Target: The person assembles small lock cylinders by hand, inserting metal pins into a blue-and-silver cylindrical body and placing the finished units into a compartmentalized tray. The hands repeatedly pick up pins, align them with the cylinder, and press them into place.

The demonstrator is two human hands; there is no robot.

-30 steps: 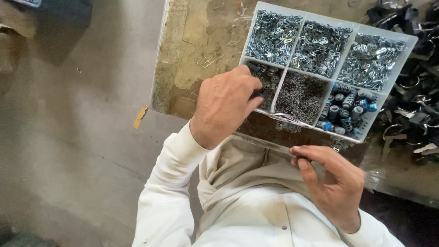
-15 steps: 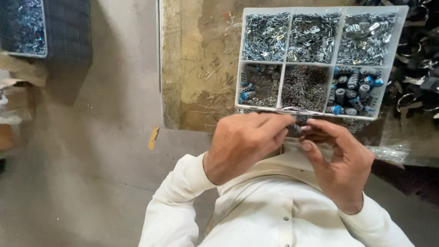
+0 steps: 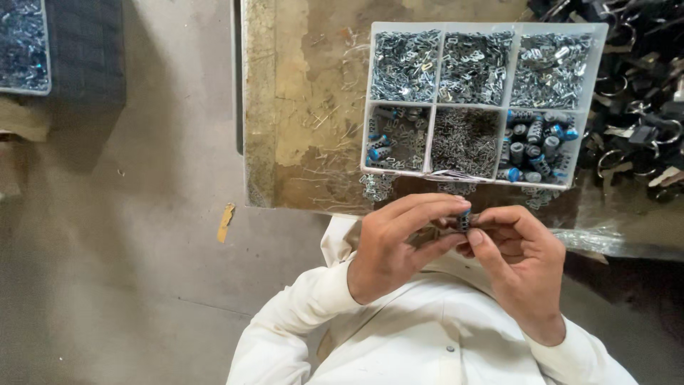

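My left hand [image 3: 399,246] and my right hand [image 3: 516,260] meet in front of my chest, fingertips pinched together on a small dark metal part with a blue end [image 3: 463,221]. Both hands hold it, just below the near edge of a white compartment tray [image 3: 434,96]. The tray's back compartments hold silvery metal clips [image 3: 406,64]. Its front compartments hold small blue-tipped cylinders [image 3: 534,146] and fine wire springs [image 3: 467,139]. Most of the held part is hidden by my fingers.
The tray rests on a worn, stained workbench [image 3: 306,107]. A pile of dark metal rings and hardware [image 3: 638,93] lies at the right. Another bin of silvery parts [image 3: 21,43] sits at the far left over a concrete floor [image 3: 121,249].
My left hand came back from the tray's front-left compartment and joined my right hand at my chest. Both now pinch the small part together. The view shifted slightly.
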